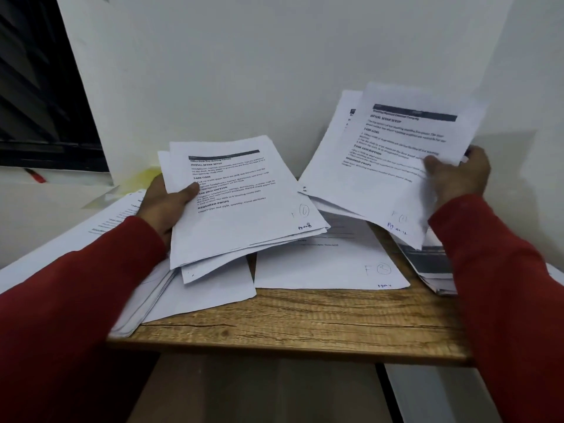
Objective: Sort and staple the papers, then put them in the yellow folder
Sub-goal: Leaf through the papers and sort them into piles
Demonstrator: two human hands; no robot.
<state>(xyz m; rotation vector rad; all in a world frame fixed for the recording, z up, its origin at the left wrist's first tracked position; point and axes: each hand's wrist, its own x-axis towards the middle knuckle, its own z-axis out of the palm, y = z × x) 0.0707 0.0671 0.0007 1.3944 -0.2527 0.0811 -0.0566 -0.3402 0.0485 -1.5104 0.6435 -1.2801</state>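
Observation:
My left hand grips a stack of printed sheets by its left edge, thumb on top, above the wooden table. A handwritten circled 1 marks the top page. My right hand holds a second bundle of printed sheets by its right edge, lifted and tilted up at the right. More loose printed pages lie flat on the table under both bundles. A yellow folder shows partly behind my left hand against the wall. No stapler is visible.
Another pile of papers hangs over the table's left edge. Printed pages with dark pictures sit at the table's right edge. A white wall stands close behind. A dark window is at the left, with a red pen on its sill.

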